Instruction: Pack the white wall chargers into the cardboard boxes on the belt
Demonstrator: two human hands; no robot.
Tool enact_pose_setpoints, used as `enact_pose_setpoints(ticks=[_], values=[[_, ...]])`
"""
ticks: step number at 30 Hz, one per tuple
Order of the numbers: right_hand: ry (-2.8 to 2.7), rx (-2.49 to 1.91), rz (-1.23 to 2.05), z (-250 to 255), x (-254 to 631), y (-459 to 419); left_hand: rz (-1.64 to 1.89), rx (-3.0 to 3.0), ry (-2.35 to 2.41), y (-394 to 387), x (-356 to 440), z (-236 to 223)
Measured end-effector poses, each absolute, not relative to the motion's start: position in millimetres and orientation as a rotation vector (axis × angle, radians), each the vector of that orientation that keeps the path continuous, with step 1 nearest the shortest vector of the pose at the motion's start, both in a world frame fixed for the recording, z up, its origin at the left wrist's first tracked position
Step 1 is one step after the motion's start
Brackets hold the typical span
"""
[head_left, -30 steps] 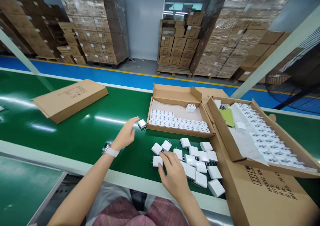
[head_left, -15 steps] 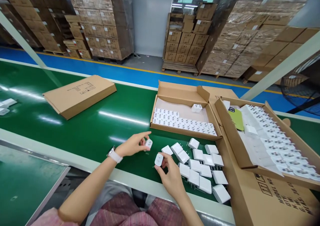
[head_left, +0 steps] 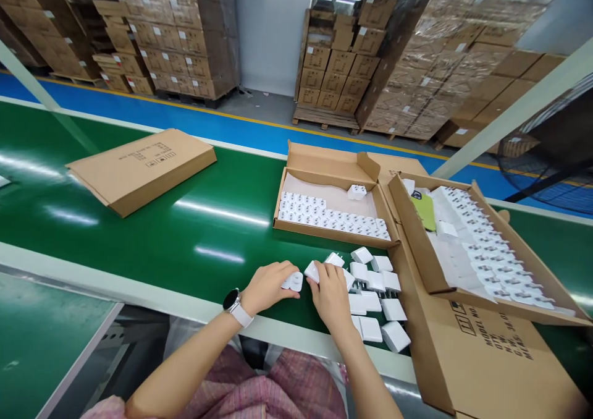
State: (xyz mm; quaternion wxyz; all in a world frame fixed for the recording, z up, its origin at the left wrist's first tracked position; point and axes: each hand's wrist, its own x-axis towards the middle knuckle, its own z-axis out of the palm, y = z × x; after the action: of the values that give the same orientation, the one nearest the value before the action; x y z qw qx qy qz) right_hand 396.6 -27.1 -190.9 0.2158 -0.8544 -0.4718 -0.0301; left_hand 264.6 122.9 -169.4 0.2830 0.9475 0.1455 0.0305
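My left hand, wearing a watch, is closed on white plug chargers; two seem to sit side by side, partly hidden by the fingers. Close by on the right, my right hand has its fingers around another white charger at the near-left end of a loose group. Several loose chargers lie on the green belt right of that hand, some with their prongs showing. Behind them stands an open carton, partly filled with rows of chargers, prongs up, plus a separate cluster at its back right.
A second open carton at the right holds many chargers, white paper and a yellow-green item. It rests on a flat printed carton. A closed carton lies on the belt at the left. A slanted post rises at right.
My hands have come closer together. The charger from my right hand now appears to be in my left, and my right hand has taken hold of another from the group. The view has shifted slightly.
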Motion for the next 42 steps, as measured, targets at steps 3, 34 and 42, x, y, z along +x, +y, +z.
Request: enact_pose_setpoints(ticks=[3,34,42], values=[[-1.438,-2.178,0.157,-184.4,394.9,-26.4,0.089,2.546,0.427,132.8,259.7,-166.2],[-1.711,-2.129,0.421,-170.8,461.8,-21.3,0.103,2.64,0.369,153.6,302.6,-156.8],[-1.723,-2.381,0.138,-157.9,434.6,-8.0,0.596,2.227,0.501,213.8,281.7,-165.6]])
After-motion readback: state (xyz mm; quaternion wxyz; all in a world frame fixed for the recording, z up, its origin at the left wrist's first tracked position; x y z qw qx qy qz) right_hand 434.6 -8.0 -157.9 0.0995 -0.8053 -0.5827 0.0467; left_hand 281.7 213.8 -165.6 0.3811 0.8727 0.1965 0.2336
